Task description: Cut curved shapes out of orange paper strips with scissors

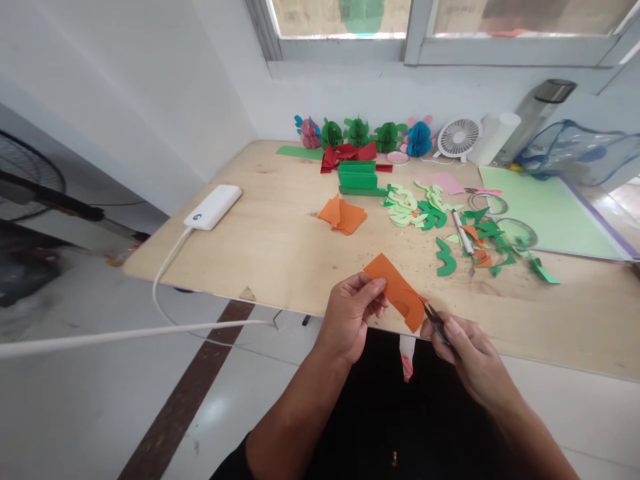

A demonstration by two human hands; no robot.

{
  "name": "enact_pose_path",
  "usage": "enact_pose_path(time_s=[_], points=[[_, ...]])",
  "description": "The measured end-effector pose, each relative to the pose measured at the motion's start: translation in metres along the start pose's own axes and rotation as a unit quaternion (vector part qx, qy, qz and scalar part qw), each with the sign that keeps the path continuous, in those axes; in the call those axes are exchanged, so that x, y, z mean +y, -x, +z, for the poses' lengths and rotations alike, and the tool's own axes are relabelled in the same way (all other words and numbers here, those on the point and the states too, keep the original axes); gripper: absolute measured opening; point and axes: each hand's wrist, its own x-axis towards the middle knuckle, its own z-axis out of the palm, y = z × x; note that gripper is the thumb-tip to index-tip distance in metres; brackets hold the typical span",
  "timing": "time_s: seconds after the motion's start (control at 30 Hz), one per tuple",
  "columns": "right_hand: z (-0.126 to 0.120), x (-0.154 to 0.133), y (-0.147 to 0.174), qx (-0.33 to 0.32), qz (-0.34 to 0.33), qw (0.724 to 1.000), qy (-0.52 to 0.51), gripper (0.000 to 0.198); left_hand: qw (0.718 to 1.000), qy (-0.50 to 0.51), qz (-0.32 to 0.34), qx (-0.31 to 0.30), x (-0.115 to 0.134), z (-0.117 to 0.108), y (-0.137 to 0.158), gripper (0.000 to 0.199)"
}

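Over the table's front edge, my left hand pinches the left part of a piece of orange paper between thumb and fingers. The paper's lower edge has a curved cut. My right hand is closed around a small pair of scissors, whose blades meet the paper's right end. Their handles are mostly hidden by my fingers. Beyond my left hand lies a loose stack of orange paper pieces. A green wavy cut-out rests past the scissors, near green and orange scraps.
Light green wavy cut-outs, folded green paper and red paper lie farther back. Honeycomb paper figures, a small white fan and a bottle stand by the wall. A white power bank with a cable sits left.
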Motion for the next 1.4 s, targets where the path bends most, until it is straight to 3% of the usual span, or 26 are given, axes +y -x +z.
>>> enact_pose_path(time_s=[0.73,1.17,1.4], points=[[0.0,-0.003,-0.004,0.007,-0.016,0.997,0.076,0.053,0.998,-0.028,-0.002,-0.049,-0.002,0.001,0.005,0.018],[0.004,0.001,-0.01,-0.02,0.015,1.0,-0.013,0.046,0.998,-0.036,-0.015,-0.059,-0.005,0.008,0.007,0.018],[0.012,0.007,-0.009,0.013,0.006,0.999,-0.039,0.044,0.995,-0.064,0.066,-0.03,-0.014,0.008,0.008,0.017]])
